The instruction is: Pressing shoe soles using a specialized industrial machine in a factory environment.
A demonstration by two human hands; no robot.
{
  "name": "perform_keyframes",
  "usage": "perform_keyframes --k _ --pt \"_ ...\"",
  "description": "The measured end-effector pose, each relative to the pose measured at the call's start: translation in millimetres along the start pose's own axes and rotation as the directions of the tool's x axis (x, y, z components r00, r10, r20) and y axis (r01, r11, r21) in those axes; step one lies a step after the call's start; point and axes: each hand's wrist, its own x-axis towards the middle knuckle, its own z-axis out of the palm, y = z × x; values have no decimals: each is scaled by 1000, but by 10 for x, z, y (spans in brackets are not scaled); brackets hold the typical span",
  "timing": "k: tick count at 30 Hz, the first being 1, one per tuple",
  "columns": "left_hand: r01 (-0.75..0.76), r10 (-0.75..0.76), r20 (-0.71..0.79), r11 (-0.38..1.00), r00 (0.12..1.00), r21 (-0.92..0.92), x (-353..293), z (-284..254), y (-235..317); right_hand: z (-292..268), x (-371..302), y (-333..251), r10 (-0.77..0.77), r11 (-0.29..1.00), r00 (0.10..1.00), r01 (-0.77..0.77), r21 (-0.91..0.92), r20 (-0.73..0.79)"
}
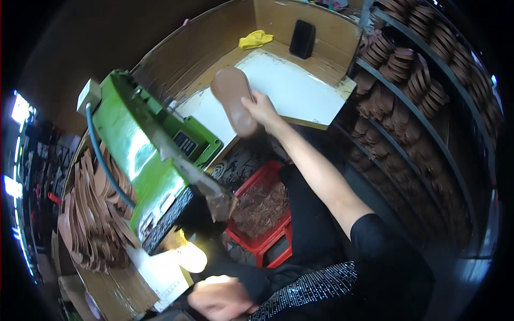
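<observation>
My right hand (262,111) grips a brown shoe sole (234,99) by its right edge. The sole hangs over the white board (300,88). Down by the lower edge my left hand (222,298) is smeared by motion. Its fingers look curled, but whether anything is in them I cannot make out. Just above it a lamp glows (191,258) beneath the head of a green machine (134,150). The machine stands between my left hand and a pile of brown soles (88,214).
A red plastic crate (257,243) of brown trimmings sits below the machine. Cardboard walls (203,32) enclose the white board, with a yellow cloth (256,39) and a dark phone-like slab (302,39) at the back. Metal shelves (407,91) stacked with brown soles stand at right.
</observation>
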Motion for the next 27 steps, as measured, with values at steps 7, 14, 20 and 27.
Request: perform_keyframes --k 7,14,20,27 --pt "-504 575 -8 710 818 -493 746 232 848 45 474 656 -78 901 984 -1 -434 -163" --pt "-875 912 -77 360 404 -324 606 94 935 291 416 793 -33 829 996 -20 -560 -84" --pt "-918 925 -28 373 379 -134 350 -9 1079 -85 512 1189 -293 765 955 209 -609 -41" --pt "-919 916 73 393 394 29 188 -161 1359 -123 213 1244 -274 801 961 239 -549 18"
